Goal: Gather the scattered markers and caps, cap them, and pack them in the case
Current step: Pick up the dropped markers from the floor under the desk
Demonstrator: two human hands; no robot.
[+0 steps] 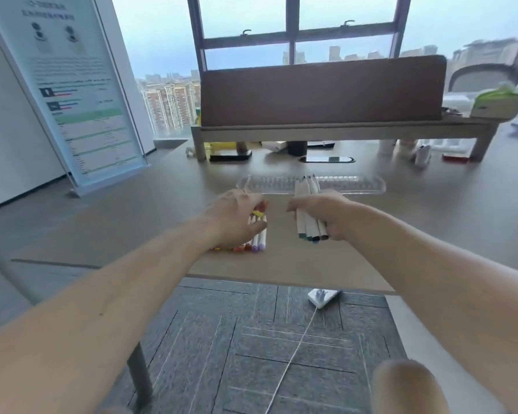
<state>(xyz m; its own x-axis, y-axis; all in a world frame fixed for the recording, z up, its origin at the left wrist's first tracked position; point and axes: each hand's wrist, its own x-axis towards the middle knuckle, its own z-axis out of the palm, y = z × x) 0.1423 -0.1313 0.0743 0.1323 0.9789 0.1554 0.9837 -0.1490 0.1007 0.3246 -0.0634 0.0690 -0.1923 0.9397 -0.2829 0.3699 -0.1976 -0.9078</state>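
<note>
**Fig. 1, head view, both hands over the table edge.** I read the right fingers (333, 229) as curled tightly round a bundle of markers (307, 225), which the right hand (320, 215) holds just right of the frame's centre. The bundle's middle is hidden inside the fist. Its near ends show green, teal and blue caps, and its far ends rise past the knuckles as thin dark tips.

The left hand (237, 219), just left of centre, lies over a row of markers (256, 245) flat on the table (326, 264). Its fingers bend down onto the far ends and the thumb crosses the barrels. I cannot tell whether it grips or only presses, because motion blur smears the fingertips and a yellow-orange patch beneath them. The hand covers most of the row. Only white barrels and orange, red and purple ends show at its near side.

The case (359, 186), a clear ribbed tray, lies on the table just behind both hands, and the bundle partly hides it.

Further out are a shelf (341, 131) at upper centre, a blurred poster (81, 94) at upper left and a power strip (322, 297) on the floor below.
</note>
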